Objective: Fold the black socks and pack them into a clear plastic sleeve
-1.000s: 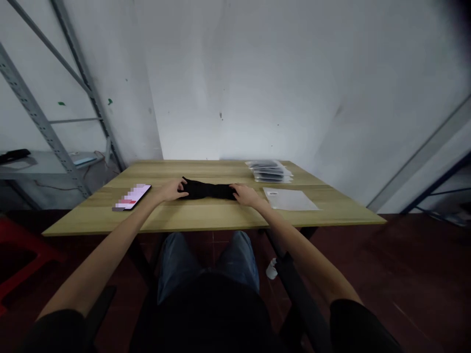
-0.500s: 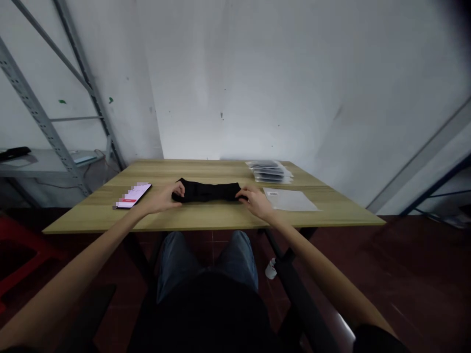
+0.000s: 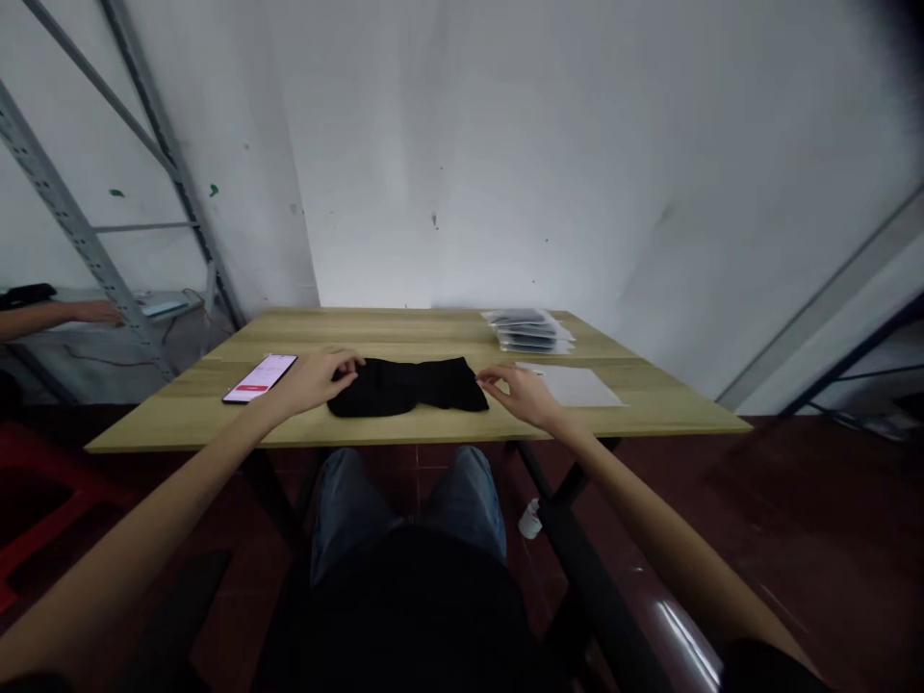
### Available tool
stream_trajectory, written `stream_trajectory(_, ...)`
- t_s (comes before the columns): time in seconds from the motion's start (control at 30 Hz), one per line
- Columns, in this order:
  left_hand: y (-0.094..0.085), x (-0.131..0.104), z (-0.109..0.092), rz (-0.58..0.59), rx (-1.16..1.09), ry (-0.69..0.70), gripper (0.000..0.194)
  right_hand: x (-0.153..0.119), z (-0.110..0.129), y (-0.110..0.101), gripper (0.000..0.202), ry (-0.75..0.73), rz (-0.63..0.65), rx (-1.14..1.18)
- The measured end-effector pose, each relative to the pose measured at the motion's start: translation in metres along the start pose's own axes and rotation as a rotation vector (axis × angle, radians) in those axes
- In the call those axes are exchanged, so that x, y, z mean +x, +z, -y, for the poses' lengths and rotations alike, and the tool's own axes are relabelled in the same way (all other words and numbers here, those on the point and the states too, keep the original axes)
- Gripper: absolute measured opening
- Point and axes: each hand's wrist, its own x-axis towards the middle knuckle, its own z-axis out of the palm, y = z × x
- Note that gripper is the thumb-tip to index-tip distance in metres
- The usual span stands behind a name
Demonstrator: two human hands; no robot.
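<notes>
A black piece of cloth (image 3: 408, 387), its exact kind not clear, lies spread flat near the table's front edge, narrower in the middle than at its ends. My left hand (image 3: 314, 380) is over its upper left corner, fingers curved and thumb a little apart; whether the fingertips touch the cloth I cannot tell. Just off the right end is my right hand (image 3: 524, 395), its fingers loosely bent and parted from the thumb, with nothing visible between them. A flat translucent plastic bag (image 3: 577, 387) with a small label rests beside the right hand, partly behind it.
A stack of clear plastic packets (image 3: 530, 332) stands at the table's back right. On the left lies a phone (image 3: 258, 378) with its screen lit. Another person's hand (image 3: 97, 312) rests at a grey shelf (image 3: 173, 306) farther left. A red stool (image 3: 50, 500) is below.
The black cloth went from a narrow strip held at both ends to a wider, flat shape. Both hands have let go and moved slightly outward. Another person's arm has appeared at the left shelf.
</notes>
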Motion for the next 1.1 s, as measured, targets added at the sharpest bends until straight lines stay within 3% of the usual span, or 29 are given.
stream_trajectory(0.13,0.039,0.041,-0.002,0.058,-0.009,0.152,0.034,0.031,-0.013,0.024,0.024,0.126,0.064,-0.063)
stream_trajectory(0.27,0.063,0.048,-0.003,0.169,-0.030,0.114,0.021,0.027,-0.018,0.041,0.017,0.151,0.040,-0.086)
stream_trajectory(0.4,0.054,0.037,-0.005,0.071,-0.072,0.095,0.024,0.009,-0.014,0.038,0.022,0.130,-0.039,-0.055)
stream_trajectory(0.47,0.042,0.041,-0.002,0.004,-0.120,0.084,0.025,0.013,-0.011,0.032,0.026,0.128,-0.085,-0.053)
stream_trajectory(0.53,0.033,0.055,0.005,-0.052,-0.170,0.049,0.026,0.033,-0.009,0.027,0.030,0.149,-0.114,-0.086)
stream_trajectory(0.63,0.032,0.091,0.016,-0.114,-0.199,-0.081,0.031,0.084,-0.009,0.025,0.035,0.283,-0.142,-0.172)
stream_trajectory(0.73,0.043,0.122,0.017,-0.204,-0.091,-0.311,0.035,0.128,-0.005,0.031,0.041,0.469,-0.110,-0.207)
stream_trajectory(0.8,0.054,0.131,0.011,-0.271,-0.040,-0.417,0.038,0.138,0.004,0.039,0.044,0.470,-0.095,-0.206)
stream_trajectory(0.9,0.071,0.120,-0.005,-0.226,-0.027,-0.291,0.042,0.121,0.023,0.059,0.047,0.326,-0.092,-0.190)
stream_trajectory(1.0,0.087,0.090,-0.018,-0.046,-0.069,-0.130,0.053,0.082,0.041,0.081,0.054,0.195,-0.042,-0.150)
stream_trajectory(1.1,0.100,0.059,-0.020,0.074,-0.088,-0.124,0.066,0.050,0.047,0.097,0.065,0.133,0.077,-0.105)
